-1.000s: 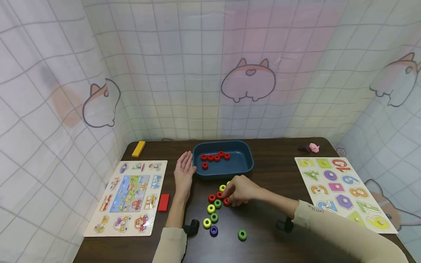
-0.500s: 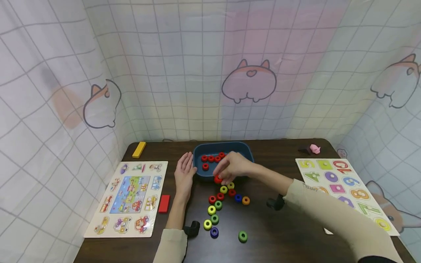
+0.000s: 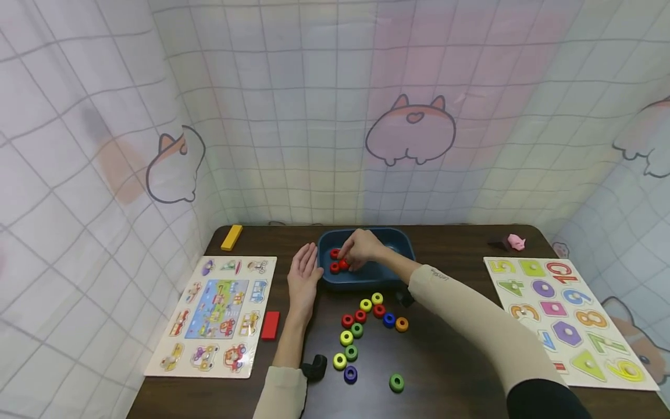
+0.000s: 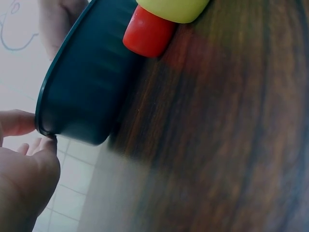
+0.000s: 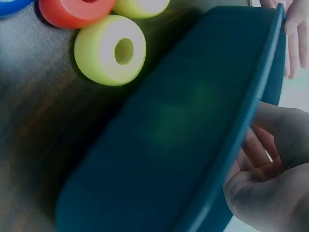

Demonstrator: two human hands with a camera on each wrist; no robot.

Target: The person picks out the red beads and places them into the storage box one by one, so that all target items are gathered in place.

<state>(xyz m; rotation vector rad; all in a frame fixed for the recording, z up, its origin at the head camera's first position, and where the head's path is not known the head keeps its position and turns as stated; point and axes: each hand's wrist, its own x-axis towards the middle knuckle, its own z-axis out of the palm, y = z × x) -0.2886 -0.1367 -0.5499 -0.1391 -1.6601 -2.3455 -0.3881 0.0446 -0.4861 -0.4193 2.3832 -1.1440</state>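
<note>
A green ring point(image 3: 396, 389) lies nearest, a purple ring point(image 3: 350, 381) just beyond. The left hand point(image 3: 303, 280), fingers straight, thumbs the rim of the dark blue tray point(image 3: 366, 285). Inside, the right hand point(image 3: 362, 247) reaches down among red rings point(image 3: 334, 272) in the left part; whether it pinches one, I cannot tell. A yellow block point(image 3: 231, 238) lies near the far edge.

Dark table point(image 3: 434, 372): blue tray point(image 3: 366, 283), loose rings point(image 3: 360, 320), two puzzle boards point(image 3: 217, 311), red block point(image 3: 270, 326), yellow block point(image 3: 232, 238), pink pig point(image 3: 516, 242).
</note>
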